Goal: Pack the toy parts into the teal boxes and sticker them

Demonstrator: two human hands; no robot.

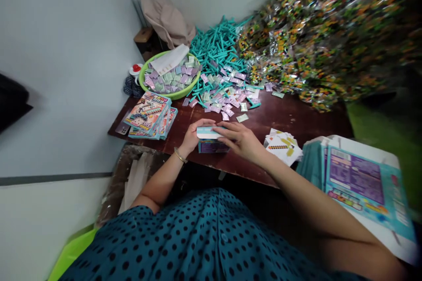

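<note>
A small cardboard box point(213, 146) with blue and purple print is at the front edge of the dark red table, between my two hands. My left hand point(196, 135) is closed round its left end. Across its white-and-blue top flap lie the fingers of my right hand point(240, 138), pressing on the right side; its thumb is hard to make out. What the box holds is hidden. Just to the right of my right hand lies a pile of white printed cards point(284, 145).
Finished-looking printed boxes point(150, 114) are stacked at left beside a phone point(122, 128). Behind are a green basin point(142, 80) of small packets, loose packets point(227, 96), turquoise sticks point(216, 46) and bagged coloured pieces point(296, 44). Flat cartons point(358, 180) stand at right.
</note>
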